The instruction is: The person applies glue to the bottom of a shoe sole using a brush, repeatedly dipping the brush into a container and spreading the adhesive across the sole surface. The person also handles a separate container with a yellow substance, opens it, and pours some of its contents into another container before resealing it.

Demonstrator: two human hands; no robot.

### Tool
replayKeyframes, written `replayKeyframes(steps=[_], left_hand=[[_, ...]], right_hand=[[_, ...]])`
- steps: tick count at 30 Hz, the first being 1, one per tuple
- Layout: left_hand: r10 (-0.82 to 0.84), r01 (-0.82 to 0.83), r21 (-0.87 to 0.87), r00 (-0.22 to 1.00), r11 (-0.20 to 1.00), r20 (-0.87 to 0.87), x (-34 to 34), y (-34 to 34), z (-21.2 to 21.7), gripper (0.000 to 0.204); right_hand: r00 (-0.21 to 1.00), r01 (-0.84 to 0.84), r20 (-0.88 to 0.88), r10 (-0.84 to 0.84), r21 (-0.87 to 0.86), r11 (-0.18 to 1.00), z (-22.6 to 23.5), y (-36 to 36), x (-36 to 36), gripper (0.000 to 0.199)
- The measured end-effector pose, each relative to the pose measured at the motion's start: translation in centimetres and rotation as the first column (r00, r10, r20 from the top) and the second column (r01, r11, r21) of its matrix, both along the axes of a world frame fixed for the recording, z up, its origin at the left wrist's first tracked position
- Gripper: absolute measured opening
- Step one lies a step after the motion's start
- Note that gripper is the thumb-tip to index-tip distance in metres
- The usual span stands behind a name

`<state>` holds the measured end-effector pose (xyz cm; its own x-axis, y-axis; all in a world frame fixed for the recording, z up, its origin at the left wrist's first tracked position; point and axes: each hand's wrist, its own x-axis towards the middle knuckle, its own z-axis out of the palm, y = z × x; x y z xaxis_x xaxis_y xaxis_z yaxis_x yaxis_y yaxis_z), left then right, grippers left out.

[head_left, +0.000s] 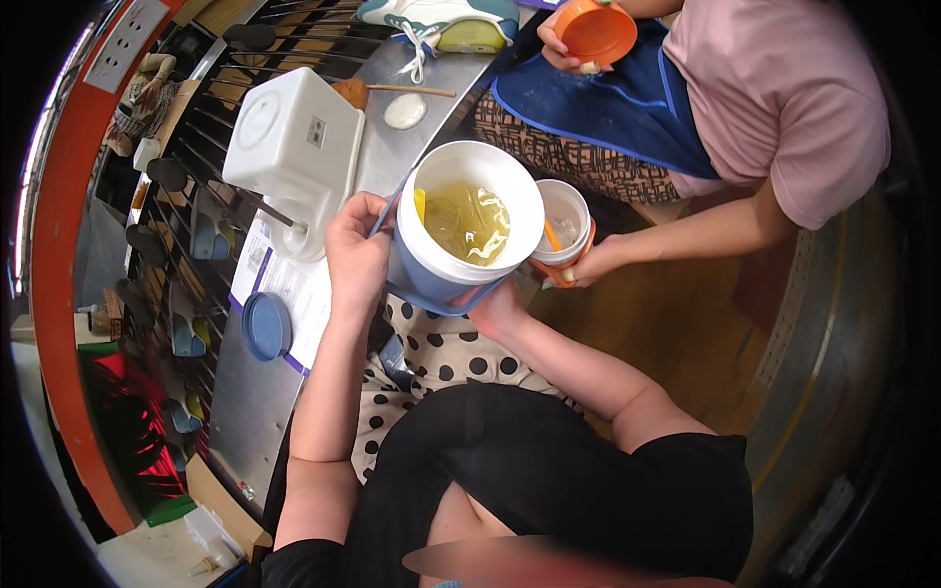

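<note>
Between my hands is a white and blue tub point(421, 257) with a blue handle, tilted so that its mouth faces me. Clear yellowish liquid point(466, 223) lies inside, and a yellow piece shows at the inner left wall. My left hand point(358, 245) is closed on the handle at the left side. From below, my right hand point(498, 309) supports the tub's base; its fingers are partly hidden. Close by on the right, a co-worker's hand holds a small white cup point(566, 208) in an orange holder, with an orange stick in it. The co-worker's other hand grips an orange lid point(596, 34).
On the metal table point(250, 407) at left are a large white plastic jug point(279, 132), a round blue lid point(266, 325) on papers, a white disc point(405, 111) and a wooden-handled brush point(417, 90). A sneaker point(446, 20) lies beyond. Rods with shoes line the rack point(196, 127).
</note>
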<state>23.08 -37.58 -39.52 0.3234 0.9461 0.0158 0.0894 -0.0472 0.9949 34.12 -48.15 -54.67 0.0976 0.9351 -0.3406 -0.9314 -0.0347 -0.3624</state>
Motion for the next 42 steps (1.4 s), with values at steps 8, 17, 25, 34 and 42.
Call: replayKeyframes(steps=[8, 17, 25, 34, 42], left_hand=[[0.009, -0.003, 0.035, 0.983, 0.999, -0.186, 0.1, -0.1, 0.4, 0.032], [0.014, 0.044, 0.122, 0.902, 0.992, -0.431, 1.3, -1.1, 2.0, 0.035], [0.007, 0.069, 0.122, 0.847, 0.990, -0.532, 1.9, -2.5, 3.3, 0.035], [-0.016, 0.150, 0.189, 0.821, 0.971, -0.570, 2.1, -3.0, 3.3, 0.034], [-0.022, 0.155, 0.177, 0.807, 0.972, -0.590, 2.3, -3.0, 3.3, 0.034]], right_hand=[[0.942, 0.016, -0.335, -0.017, -0.005, 1.000, -1.1, 0.8, -2.2, 0.049], [0.879, -0.043, -0.475, 0.022, -0.034, 0.999, 1.1, 2.0, -2.6, 0.048], [0.832, -0.101, -0.521, 0.193, 0.199, 0.975, 0.1, 2.6, -4.0, 0.052], [0.809, -0.112, -0.541, 0.229, 0.241, 0.964, -1.2, 2.0, -4.6, 0.056], [0.790, -0.122, -0.557, 0.257, 0.268, 0.956, -2.1, 1.9, -5.1, 0.061]])
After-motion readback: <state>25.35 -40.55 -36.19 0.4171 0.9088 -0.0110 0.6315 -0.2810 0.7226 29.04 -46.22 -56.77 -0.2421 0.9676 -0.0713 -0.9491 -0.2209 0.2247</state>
